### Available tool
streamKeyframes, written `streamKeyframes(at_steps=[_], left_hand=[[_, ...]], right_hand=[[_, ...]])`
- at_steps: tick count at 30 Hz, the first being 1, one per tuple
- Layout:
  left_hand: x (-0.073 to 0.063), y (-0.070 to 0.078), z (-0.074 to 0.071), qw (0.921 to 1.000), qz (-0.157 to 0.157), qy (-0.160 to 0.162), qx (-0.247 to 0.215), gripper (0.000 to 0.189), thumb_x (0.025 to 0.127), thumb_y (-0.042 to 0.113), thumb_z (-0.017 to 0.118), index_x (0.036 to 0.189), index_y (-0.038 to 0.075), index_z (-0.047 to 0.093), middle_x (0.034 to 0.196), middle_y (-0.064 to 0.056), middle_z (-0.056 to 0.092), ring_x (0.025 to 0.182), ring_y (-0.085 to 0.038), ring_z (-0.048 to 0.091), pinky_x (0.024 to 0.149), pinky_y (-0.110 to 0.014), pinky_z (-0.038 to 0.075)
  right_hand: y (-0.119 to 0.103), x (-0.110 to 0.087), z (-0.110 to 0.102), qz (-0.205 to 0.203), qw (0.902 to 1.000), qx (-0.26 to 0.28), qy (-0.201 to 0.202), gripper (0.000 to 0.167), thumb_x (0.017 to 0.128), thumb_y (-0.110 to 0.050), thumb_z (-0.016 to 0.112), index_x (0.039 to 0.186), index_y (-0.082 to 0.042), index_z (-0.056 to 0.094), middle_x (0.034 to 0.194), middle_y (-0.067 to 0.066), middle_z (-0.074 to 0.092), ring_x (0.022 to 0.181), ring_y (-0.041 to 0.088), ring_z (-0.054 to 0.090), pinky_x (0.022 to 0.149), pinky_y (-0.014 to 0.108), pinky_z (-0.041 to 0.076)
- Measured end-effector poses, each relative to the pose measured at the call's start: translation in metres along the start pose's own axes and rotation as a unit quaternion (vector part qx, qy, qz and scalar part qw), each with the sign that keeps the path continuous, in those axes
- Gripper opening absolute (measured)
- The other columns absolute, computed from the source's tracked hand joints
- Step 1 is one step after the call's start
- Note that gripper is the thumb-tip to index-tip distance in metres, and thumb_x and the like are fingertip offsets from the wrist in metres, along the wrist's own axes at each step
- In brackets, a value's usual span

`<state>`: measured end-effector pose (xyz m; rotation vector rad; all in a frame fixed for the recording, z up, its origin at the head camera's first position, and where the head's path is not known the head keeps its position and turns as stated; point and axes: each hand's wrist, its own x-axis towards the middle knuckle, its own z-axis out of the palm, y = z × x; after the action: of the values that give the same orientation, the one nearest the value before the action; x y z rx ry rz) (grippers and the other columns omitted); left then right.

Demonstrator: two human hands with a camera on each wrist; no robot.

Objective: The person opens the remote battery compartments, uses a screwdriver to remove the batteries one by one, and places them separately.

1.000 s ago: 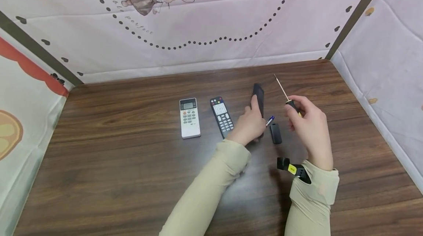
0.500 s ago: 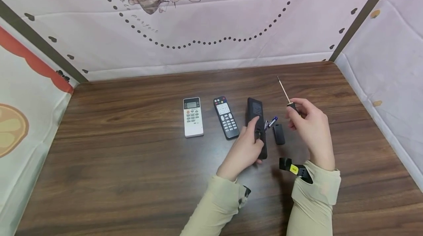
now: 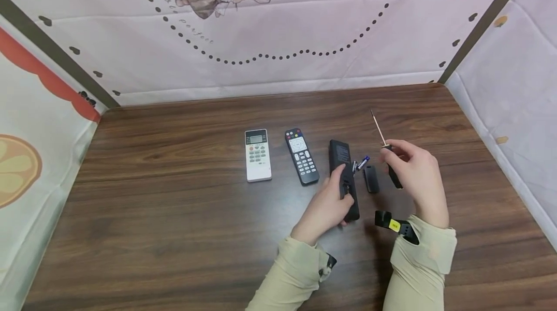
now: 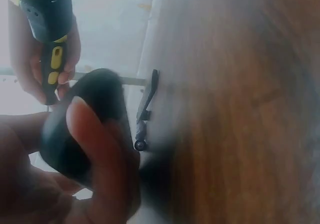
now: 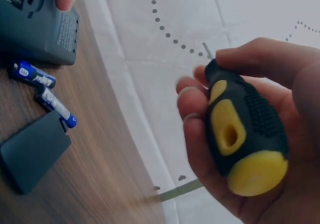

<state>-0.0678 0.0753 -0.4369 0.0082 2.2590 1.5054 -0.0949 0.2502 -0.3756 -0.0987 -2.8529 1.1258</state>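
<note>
My left hand (image 3: 324, 207) grips a black remote control (image 3: 341, 154), back side up, its battery compartment uncovered. In the right wrist view a metal contact shows in that compartment, at the top left. My right hand (image 3: 419, 175) holds a screwdriver (image 5: 250, 124) with a black and yellow handle, its thin shaft pointing away from me. Two blue and silver AAA batteries (image 5: 32, 75) lie on the table just right of the remote. Beside them is the black battery cover (image 3: 372, 179), between the two hands.
A white remote (image 3: 257, 156) and a dark remote with white buttons (image 3: 302, 156) lie to the left, buttons up. The wooden table (image 3: 174, 233) ends at a printed fabric wall (image 3: 304, 21) at the back, with more fabric at both sides.
My left hand has drawn the black remote nearer and turned it from its edge to back side up. My right hand's screwdriver has tilted, and more of its handle shows below the fingers.
</note>
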Motion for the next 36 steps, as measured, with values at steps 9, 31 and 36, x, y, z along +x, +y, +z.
streamKeyframes(at_steps=[9, 31, 36], left_hand=[[-0.004, -0.001, 0.002, 0.9896, 0.030, -0.001, 0.141, 0.068, 0.088, 0.031, 0.054, 0.139, 0.044, 0.011, 0.134, -0.007, 0.028, 0.070, -0.016, 0.055, 0.058, -0.027, 0.046], [-0.004, 0.001, 0.000, 0.9654, 0.040, -0.024, 0.257, 0.070, 0.085, 0.045, 0.052, 0.141, 0.036, 0.011, 0.149, -0.008, 0.005, 0.066, -0.016, 0.055, 0.056, -0.027, 0.043], [-0.006, 0.003, 0.002, 0.9587, 0.029, -0.024, 0.282, 0.070, 0.085, 0.047, 0.051, 0.141, 0.038, 0.009, 0.149, -0.007, 0.005, 0.054, -0.014, 0.050, 0.045, -0.026, 0.039]], right_hand=[[0.008, 0.001, 0.001, 0.011, 0.9990, -0.024, -0.035, 0.043, 0.089, -0.040, 0.048, 0.116, -0.008, 0.059, 0.096, 0.009, 0.055, 0.088, 0.027, 0.051, 0.063, 0.033, 0.039], [0.042, 0.012, 0.015, 0.086, 0.9839, -0.067, -0.142, 0.049, 0.090, -0.043, 0.046, 0.125, -0.009, 0.052, 0.125, 0.023, 0.046, 0.115, 0.041, 0.039, 0.090, 0.057, 0.031], [0.046, 0.015, 0.021, 0.069, 0.9831, -0.077, -0.151, 0.049, 0.090, -0.041, 0.045, 0.125, -0.008, 0.052, 0.125, 0.024, 0.046, 0.115, 0.042, 0.039, 0.089, 0.057, 0.032]])
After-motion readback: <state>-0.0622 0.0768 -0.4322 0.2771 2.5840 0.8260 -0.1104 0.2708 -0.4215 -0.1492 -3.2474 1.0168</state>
